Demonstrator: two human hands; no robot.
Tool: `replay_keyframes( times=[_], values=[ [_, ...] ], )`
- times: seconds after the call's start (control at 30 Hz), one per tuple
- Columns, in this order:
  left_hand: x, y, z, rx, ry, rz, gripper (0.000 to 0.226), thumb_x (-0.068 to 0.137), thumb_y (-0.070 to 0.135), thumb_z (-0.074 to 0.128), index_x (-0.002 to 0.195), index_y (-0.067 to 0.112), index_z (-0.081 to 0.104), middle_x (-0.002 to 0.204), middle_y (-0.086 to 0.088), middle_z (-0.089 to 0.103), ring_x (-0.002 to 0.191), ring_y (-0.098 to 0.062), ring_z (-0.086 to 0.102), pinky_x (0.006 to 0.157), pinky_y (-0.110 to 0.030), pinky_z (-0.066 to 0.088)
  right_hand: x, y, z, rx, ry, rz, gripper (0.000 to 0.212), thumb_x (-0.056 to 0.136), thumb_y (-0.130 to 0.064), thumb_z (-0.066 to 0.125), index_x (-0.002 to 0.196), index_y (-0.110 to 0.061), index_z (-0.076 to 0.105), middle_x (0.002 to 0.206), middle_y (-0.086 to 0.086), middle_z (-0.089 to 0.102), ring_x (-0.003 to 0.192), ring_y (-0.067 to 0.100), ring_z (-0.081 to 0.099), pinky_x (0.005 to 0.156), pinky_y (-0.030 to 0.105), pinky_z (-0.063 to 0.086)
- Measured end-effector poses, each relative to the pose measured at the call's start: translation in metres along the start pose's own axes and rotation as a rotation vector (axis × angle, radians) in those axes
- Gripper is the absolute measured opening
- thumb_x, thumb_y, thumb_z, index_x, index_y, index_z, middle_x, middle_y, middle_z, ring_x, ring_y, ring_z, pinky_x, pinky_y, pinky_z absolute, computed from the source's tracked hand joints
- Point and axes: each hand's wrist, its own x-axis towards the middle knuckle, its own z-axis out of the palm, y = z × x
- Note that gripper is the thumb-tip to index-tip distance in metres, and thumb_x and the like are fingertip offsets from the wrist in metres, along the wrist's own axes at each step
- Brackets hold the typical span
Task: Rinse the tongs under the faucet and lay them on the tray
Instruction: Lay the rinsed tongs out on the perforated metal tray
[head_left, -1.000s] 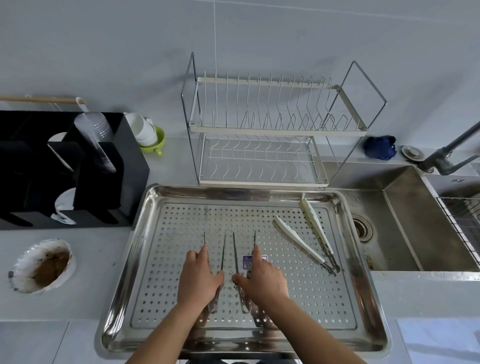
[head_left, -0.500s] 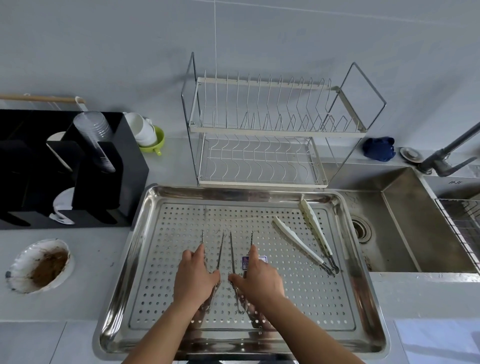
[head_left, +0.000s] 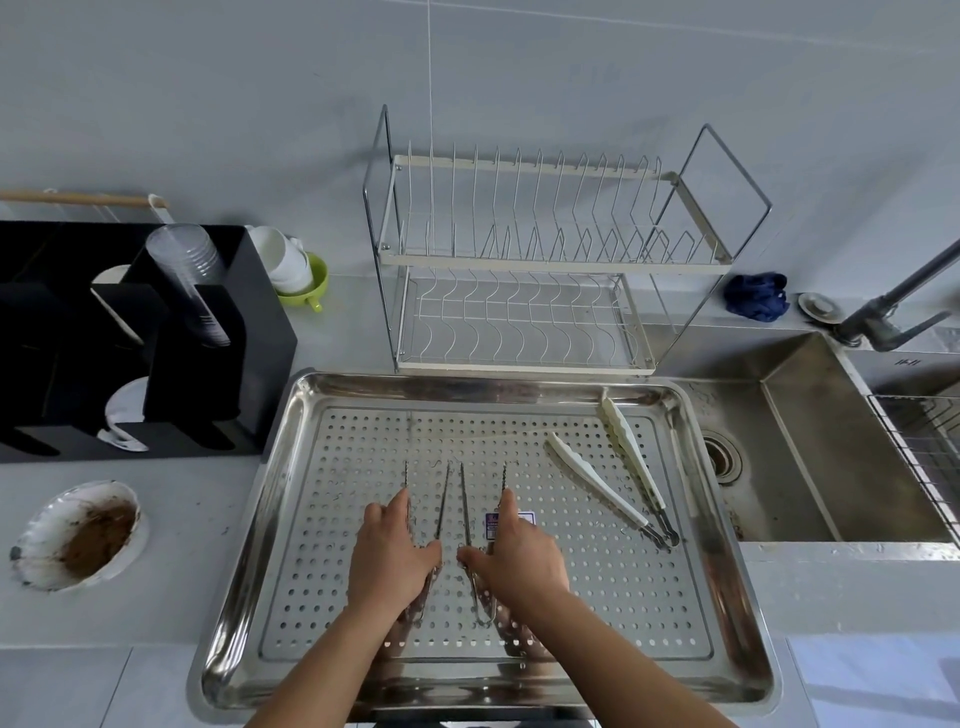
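Toward the front middle of the tray, the left hand pinches the left steel tongs between forefinger and thumb. Just beside it, the right hand pinches the right steel tongs the same way. Both pairs look light, stiff, springy and probably slick once wet, so a hold near the hinge loop seems safest.

The grey counter carries a perforated steel tray at its middle, a two-tier wire dish rack just behind it, a black organizer to the left, a soiled white dish at the near left, and a blue cloth behind the sink
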Motion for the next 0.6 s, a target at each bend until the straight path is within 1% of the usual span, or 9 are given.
replay_keyframes(
  times=[0.07, 0.13, 0.2, 0.27, 0.33, 0.4, 0.5, 0.57, 0.6],
  values=[
    [-0.001, 0.0, -0.001, -0.001, -0.005, 0.002, 0.091, 0.083, 0.047, 0.074, 0.156, 0.022, 0.025, 0.14, -0.007, 0.043, 0.117, -0.021, 0.056, 0.091, -0.028, 0.049, 0.001, 0.001, 0.001, 0.006, 0.002, -0.001, 0.105, 0.087, -0.065, 0.067, 0.162, -0.019, 0.009, 0.107, 0.001, 0.073, 0.095, 0.023, 0.072, 0.064, 0.031, 0.051],
    [-0.003, 0.0, -0.003, -0.006, 0.002, 0.005, 0.091, 0.083, 0.048, 0.072, 0.156, 0.022, 0.025, 0.143, -0.007, 0.042, 0.12, -0.022, 0.056, 0.086, -0.027, 0.049, 0.003, 0.004, 0.001, 0.01, 0.005, -0.007, 0.109, 0.086, -0.07, 0.065, 0.162, -0.019, 0.007, 0.112, 0.002, 0.073, 0.097, 0.023, 0.072, 0.066, 0.032, 0.055],
    [-0.006, 0.0, -0.005, -0.021, 0.024, 0.006, 0.087, 0.085, 0.05, 0.069, 0.155, 0.024, 0.025, 0.143, -0.005, 0.042, 0.118, -0.02, 0.056, 0.078, -0.025, 0.046, 0.003, 0.008, 0.002, 0.006, 0.012, -0.016, 0.112, 0.086, -0.074, 0.061, 0.163, -0.019, 0.002, 0.112, 0.002, 0.073, 0.098, 0.022, 0.072, 0.069, 0.031, 0.056],
    [-0.008, -0.001, -0.007, -0.045, 0.047, 0.001, 0.08, 0.087, 0.05, 0.065, 0.153, 0.024, 0.029, 0.14, -0.004, 0.045, 0.114, -0.018, 0.056, 0.077, -0.026, 0.045, 0.003, 0.012, 0.004, 0.015, 0.012, -0.026, 0.11, 0.086, -0.075, 0.059, 0.163, -0.02, 0.003, 0.111, 0.003, 0.073, 0.098, 0.021, 0.071, 0.072, 0.032, 0.058],
    [-0.01, -0.004, -0.011, -0.06, 0.073, -0.003, 0.071, 0.089, 0.048, 0.063, 0.15, 0.024, 0.034, 0.133, -0.004, 0.049, 0.106, -0.016, 0.057, 0.075, -0.028, 0.049, 0.003, 0.016, 0.002, 0.045, 0.024, -0.035, 0.1, 0.089, -0.071, 0.059, 0.162, -0.022, 0.012, 0.104, 0.001, 0.072, 0.09, 0.019, 0.071, 0.07, 0.031, 0.059],
    [-0.009, -0.007, -0.017, -0.009, 0.111, 0.035, 0.062, 0.091, 0.043, 0.062, 0.146, 0.023, 0.042, 0.127, -0.004, 0.052, 0.102, -0.016, 0.057, 0.075, -0.028, 0.053, 0.005, 0.025, -0.008, 0.098, 0.08, -0.042, 0.081, 0.094, -0.062, 0.06, 0.157, -0.024, 0.027, 0.098, -0.003, 0.072, 0.082, 0.014, 0.072, 0.067, 0.028, 0.06],
    [-0.002, -0.017, -0.024, 0.163, 0.163, 0.174, 0.052, 0.091, 0.031, 0.064, 0.139, 0.018, 0.051, 0.128, -0.006, 0.055, 0.111, -0.019, 0.055, 0.09, -0.033, 0.052, 0.009, 0.05, -0.037, 0.122, 0.277, -0.029, 0.052, 0.1, -0.045, 0.06, 0.144, -0.02, 0.049, 0.109, 0.001, 0.073, 0.085, 0.013, 0.072, 0.07, 0.03, 0.063],
    [0.006, -0.024, -0.027, 0.271, 0.164, 0.247, 0.052, 0.09, 0.028, 0.064, 0.139, 0.014, 0.052, 0.135, -0.01, 0.053, 0.123, -0.025, 0.053, 0.103, -0.043, 0.049, 0.011, 0.071, -0.056, 0.063, 0.371, 0.004, 0.046, 0.1, -0.037, 0.061, 0.141, -0.018, 0.051, 0.12, 0.007, 0.065, 0.087, 0.015, 0.066, 0.071, 0.028, 0.059],
    [0.009, -0.027, -0.028, 0.319, 0.152, 0.27, 0.054, 0.091, 0.029, 0.063, 0.14, 0.012, 0.05, 0.141, -0.013, 0.05, 0.131, -0.029, 0.05, 0.109, -0.047, 0.046, 0.013, 0.081, -0.065, 0.019, 0.377, 0.028, 0.049, 0.099, -0.036, 0.064, 0.141, -0.017, 0.048, 0.127, 0.009, 0.059, 0.094, 0.017, 0.062, 0.076, 0.029, 0.058]
  ],
)
